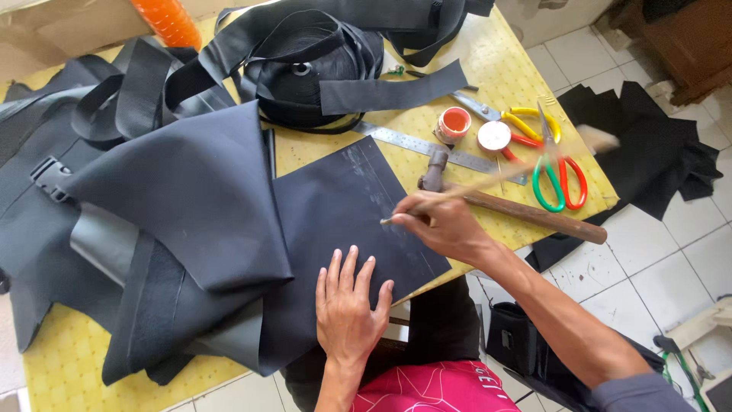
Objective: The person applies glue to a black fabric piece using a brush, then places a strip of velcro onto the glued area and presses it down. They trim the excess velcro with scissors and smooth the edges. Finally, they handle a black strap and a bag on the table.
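Observation:
My left hand (347,305) lies flat, fingers spread, on a dark fabric panel (335,221) near the table's front edge, pressing it down. My right hand (442,223) grips a thin wooden stick (503,177) like a brush; its tip touches the panel's right part, where pale streaks show. The stick's far end is blurred. A larger folded dark cloth piece (191,191) overlaps the panel on the left.
On the yellow table (488,69) lie a hammer (526,214), a steel ruler (427,145), an open small orange pot (455,122) with its lid (494,136), two pairs of scissors (553,172), a roll of black webbing (305,69) and an orange cone (168,21). Black fabric scraps (656,152) lie on the tiled floor.

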